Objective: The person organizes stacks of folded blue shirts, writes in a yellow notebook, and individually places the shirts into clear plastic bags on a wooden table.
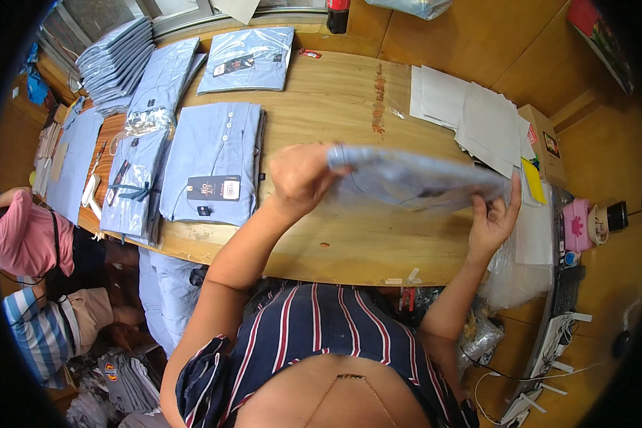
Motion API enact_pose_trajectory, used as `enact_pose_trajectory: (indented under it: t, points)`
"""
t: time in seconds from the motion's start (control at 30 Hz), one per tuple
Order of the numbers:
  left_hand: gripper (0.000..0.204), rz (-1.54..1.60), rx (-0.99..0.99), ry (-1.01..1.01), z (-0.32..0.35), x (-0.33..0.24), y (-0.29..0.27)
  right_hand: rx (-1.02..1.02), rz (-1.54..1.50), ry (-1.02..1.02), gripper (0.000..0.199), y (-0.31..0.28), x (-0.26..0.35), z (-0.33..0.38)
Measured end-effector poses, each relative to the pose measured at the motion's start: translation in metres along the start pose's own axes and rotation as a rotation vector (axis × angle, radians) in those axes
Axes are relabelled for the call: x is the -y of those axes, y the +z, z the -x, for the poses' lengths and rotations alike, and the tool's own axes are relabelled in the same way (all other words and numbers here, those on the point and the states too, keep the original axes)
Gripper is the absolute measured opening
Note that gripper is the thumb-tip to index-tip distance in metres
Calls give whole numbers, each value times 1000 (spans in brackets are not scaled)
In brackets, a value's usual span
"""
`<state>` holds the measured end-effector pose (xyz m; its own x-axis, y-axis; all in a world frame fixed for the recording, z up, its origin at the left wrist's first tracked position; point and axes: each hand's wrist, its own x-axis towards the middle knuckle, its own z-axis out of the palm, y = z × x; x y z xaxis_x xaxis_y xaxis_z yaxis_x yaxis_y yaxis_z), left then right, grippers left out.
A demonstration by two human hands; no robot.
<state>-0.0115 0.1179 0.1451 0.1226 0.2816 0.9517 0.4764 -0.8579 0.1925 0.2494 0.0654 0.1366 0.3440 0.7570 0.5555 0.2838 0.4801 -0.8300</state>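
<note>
A folded light blue shirt (410,175) is held up over the wooden table, seen nearly edge-on and smeared by motion. I cannot tell whether it is inside a plastic bag. My left hand (299,175) is closed on its left end. At the other end, my right hand (493,221) grips the edge, thumb on the near side and some fingers extended. Left of my hands lies a stack of folded blue shirts (221,143), with a dark hang tag (212,188) on the top one. Beside that stack are bagged folded shirts (139,182).
A tall pile of bagged shirts (118,60) stands at the far left, and another bagged shirt (250,60) lies at the back. White papers (488,121) and a cardboard box (546,146) occupy the right side of the table (321,93). Two other people (32,235) are at the left.
</note>
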Motion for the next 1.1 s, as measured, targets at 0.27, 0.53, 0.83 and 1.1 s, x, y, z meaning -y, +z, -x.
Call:
enact_pose_trajectory:
  t: [0.27, 0.53, 0.83, 1.1]
  points:
    - [46, -564, 707, -884, 71, 30, 24, 275, 805, 314, 31, 34, -83, -2]
    - [48, -503, 833, -726, 112, -14, 119, 403, 1172, 193, 33, 108, -128, 30]
    - [45, -476, 919, -812, 105, -4, 122, 523, 1217, 300, 34, 116, -132, 25]
    - [45, -477, 999, -840, 106, -5, 119, 604, 1190, 317, 35, 116, -131, 22]
